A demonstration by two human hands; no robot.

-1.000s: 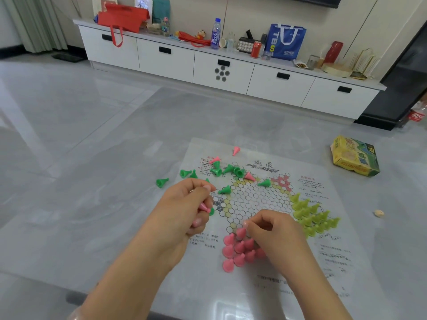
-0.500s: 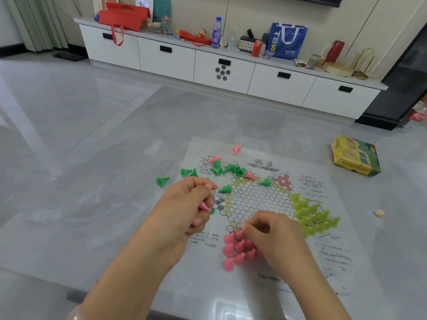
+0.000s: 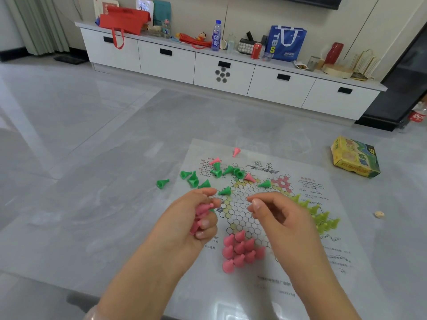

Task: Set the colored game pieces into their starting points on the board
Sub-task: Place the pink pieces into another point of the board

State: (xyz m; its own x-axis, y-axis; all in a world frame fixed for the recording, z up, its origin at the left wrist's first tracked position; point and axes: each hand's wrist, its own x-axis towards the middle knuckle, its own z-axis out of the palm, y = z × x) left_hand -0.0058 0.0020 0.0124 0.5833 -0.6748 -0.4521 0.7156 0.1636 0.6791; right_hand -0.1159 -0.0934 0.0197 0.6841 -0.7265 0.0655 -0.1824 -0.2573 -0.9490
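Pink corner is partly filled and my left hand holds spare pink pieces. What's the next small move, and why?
Probably pinch one pink piece out of the left hand with the right hand and stand it beside the pink cluster on the board. The right hand's thumb and forefinger look empty and point toward the left hand, which grips several pink pieces.

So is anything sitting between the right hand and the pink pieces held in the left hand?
Nothing visible does. The right hand hangs above bare honeycomb cells of the board, its fingertips pointing toward the pink pieces that the left hand grips. Only open air separates them; the nearest green piece lies farther back.
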